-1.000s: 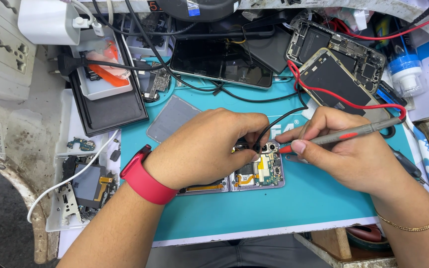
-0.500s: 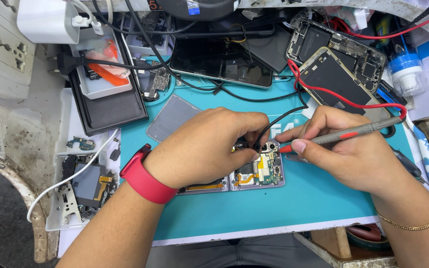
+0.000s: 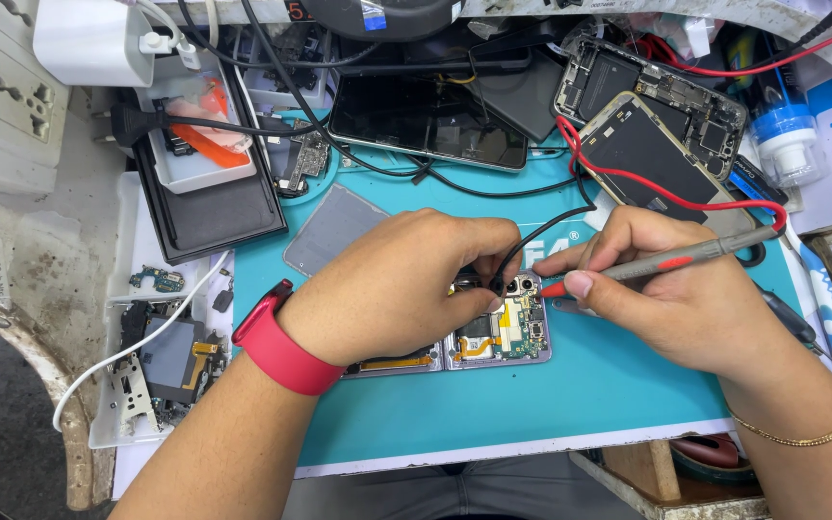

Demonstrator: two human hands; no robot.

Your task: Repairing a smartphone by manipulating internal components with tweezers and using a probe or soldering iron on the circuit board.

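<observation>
- Seen from the head camera, looking down: an opened phone (image 3: 493, 332) lies flat on a teal mat (image 3: 551, 404) near the middle of the tabletop, just in front of the person.
- Already its back cover is off, so the circuit board, gold flex strips and two round camera lenses lie bare.
- Its casing is pale lilac; the left half is hidden under the hand.
- Left hand (image 3: 406, 289), with a red band at the wrist, rests over the phone, fingertips pinched together on a black probe lead (image 3: 532, 239) at the phone's top edge.
- Right hand (image 3: 686, 299) pinches a grey probe with a red tip (image 3: 671, 258), the tip touching beside the lenses.
- Judging by this, probing of the board is under way; nothing looks reassembled yet.
- Other gutted phones (image 3: 657, 116) and loose parts lie around the mat.
</observation>
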